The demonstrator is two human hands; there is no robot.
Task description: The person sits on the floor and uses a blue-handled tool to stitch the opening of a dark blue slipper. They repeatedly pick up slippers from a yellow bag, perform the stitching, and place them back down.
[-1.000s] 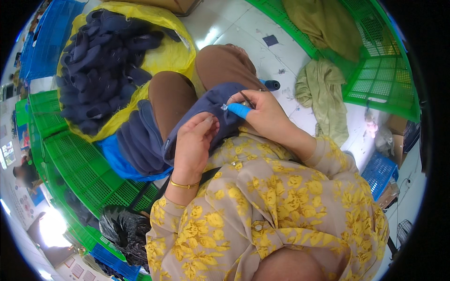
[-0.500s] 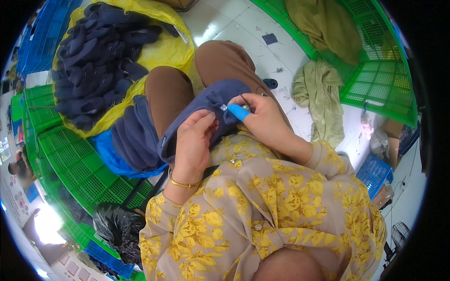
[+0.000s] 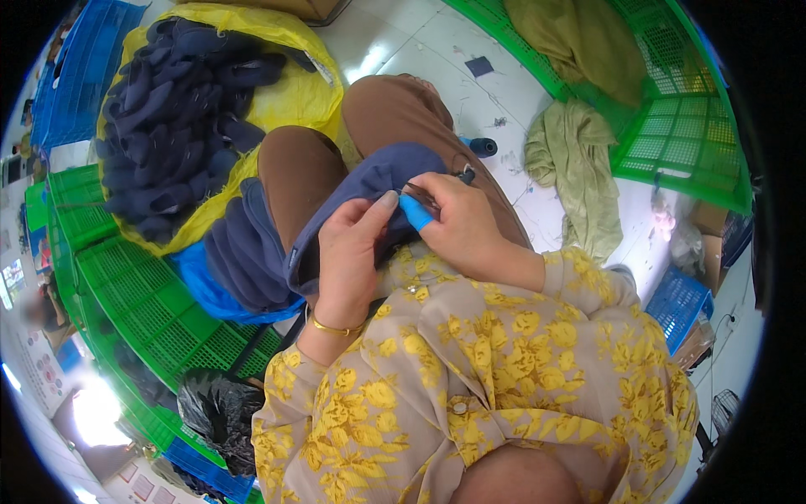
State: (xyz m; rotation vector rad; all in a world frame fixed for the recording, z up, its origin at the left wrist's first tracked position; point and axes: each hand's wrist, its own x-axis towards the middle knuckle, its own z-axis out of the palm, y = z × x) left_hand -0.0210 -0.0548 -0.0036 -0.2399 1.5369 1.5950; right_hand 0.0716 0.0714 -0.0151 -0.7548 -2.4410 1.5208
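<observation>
A navy-blue cloth cap [image 3: 411, 160] lies across my lap. My left hand [image 3: 351, 244] pinches the cap's near edge between thumb and fingers, a gold bangle at its wrist. Close beside it, my right hand [image 3: 462, 223], with a blue cover on the thumb, is closed around a small dark tool that looks like thread snips [image 3: 425, 198]. The tool's end reaches the cloth by my left thumb; what lies between the fingertips there is hidden. Several similar navy caps [image 3: 239, 256] sit nested by my left knee on a blue plastic bag [image 3: 195, 270].
A yellow sack [image 3: 290, 101] heaped with navy cloth pieces [image 3: 172, 126] stands ahead on the left. Green crates [image 3: 143, 277] line the left side, and another green basket [image 3: 680, 160] holds olive cloth at the right. A dark thread spool [image 3: 483, 147] lies on the floor beyond my right knee.
My right hand has shifted slightly and turned, bringing the dark tool to my left thumb. A small pale tag between the hands has gone out of sight. The left hand keeps its pinch.
</observation>
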